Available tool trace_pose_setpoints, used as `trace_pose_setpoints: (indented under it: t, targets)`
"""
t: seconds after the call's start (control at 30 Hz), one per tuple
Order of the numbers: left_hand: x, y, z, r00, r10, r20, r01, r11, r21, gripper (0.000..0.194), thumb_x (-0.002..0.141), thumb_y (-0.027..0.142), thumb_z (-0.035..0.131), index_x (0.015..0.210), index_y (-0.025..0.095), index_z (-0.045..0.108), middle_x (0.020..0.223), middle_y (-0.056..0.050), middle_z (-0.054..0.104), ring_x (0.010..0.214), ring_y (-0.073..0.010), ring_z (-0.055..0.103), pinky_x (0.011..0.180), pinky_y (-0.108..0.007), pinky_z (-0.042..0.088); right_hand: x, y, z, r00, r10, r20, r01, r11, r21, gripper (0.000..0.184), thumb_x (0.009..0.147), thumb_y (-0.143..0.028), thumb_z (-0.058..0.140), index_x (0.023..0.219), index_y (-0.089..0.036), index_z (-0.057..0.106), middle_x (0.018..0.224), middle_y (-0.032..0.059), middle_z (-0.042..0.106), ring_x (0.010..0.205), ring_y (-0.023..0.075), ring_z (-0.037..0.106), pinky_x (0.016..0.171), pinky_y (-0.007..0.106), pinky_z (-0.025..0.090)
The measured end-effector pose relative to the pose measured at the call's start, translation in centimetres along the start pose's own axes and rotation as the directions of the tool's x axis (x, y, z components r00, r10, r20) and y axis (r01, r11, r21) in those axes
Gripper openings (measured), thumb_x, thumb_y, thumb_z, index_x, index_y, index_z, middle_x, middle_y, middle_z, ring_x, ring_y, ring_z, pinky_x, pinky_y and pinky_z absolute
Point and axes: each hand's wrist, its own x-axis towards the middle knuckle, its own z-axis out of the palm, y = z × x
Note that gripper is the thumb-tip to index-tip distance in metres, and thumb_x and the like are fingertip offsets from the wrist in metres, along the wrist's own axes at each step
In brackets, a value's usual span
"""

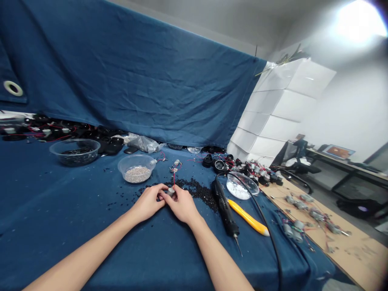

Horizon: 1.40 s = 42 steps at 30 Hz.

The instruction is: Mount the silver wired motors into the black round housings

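Observation:
A small silver motor (171,191) with a red wire running up from it sits between my two hands, low over the blue cloth. My left hand (151,201) pinches it from the left, fingers bent around its side. From the right, my right hand (182,203) closes on the same motor, thumb and fingers partly covering it. Just beyond the fingers lies a spread of tiny black parts (198,190). The wire leads toward a small circuit piece (176,169) on the cloth.
Right of my hands lie a black electric screwdriver (224,208) with a cable and a yellow-handled tool (248,218). Plastic bowls hold screws (137,174), white bits (239,190) and black parts (75,152). Several motors (298,230) lie on cardboard at right; a blue curtain (136,76) hangs behind.

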Motion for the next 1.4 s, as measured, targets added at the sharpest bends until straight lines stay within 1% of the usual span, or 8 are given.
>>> trace_pose_setpoints:
  t: [0.37,0.93,1.4]
  targets:
    - [0.08,-0.13,0.01,1.0,-0.017,0.012,0.016,1.0,0.012,0.026,0.097,0.032,0.063,0.116,0.015,0.062,0.107,-0.007,0.068,0.089,-0.0199,0.068,0.081,-0.04,0.059,0.03,0.32,0.17,1.0,-0.008,0.015,0.008,1.0,-0.016,0.033,0.101,-0.045,0.058,0.105,-0.013,0.063,0.091,0.0032,0.064,0.078,0.0141,0.063,0.075,0.032,0.056]
    - [0.07,-0.37,0.02,1.0,-0.004,0.02,0.003,0.999,0.038,0.027,0.097,0.033,0.063,0.117,0.015,0.062,0.107,-0.007,0.068,0.089,-0.0202,0.068,0.082,-0.04,0.059,-0.03,0.28,0.36,1.0,-0.002,0.019,0.003,0.999,-0.051,0.031,0.101,-0.043,0.059,0.107,-0.012,0.063,0.094,0.0038,0.064,0.08,0.0148,0.064,0.077,0.033,0.057]
    - [0.07,-0.7,0.2,0.999,0.024,0.026,-0.025,1.0,0.01,0.027,0.096,0.032,0.063,0.118,0.015,0.061,0.11,-0.007,0.068,0.093,-0.0212,0.068,0.084,-0.042,0.058,0.1,0.42,0.61,0.999,-0.024,0.032,0.025,0.999,-0.047,0.028,0.1,-0.039,0.061,0.108,-0.012,0.062,0.095,0.0039,0.064,0.082,0.0151,0.064,0.077,0.033,0.057]
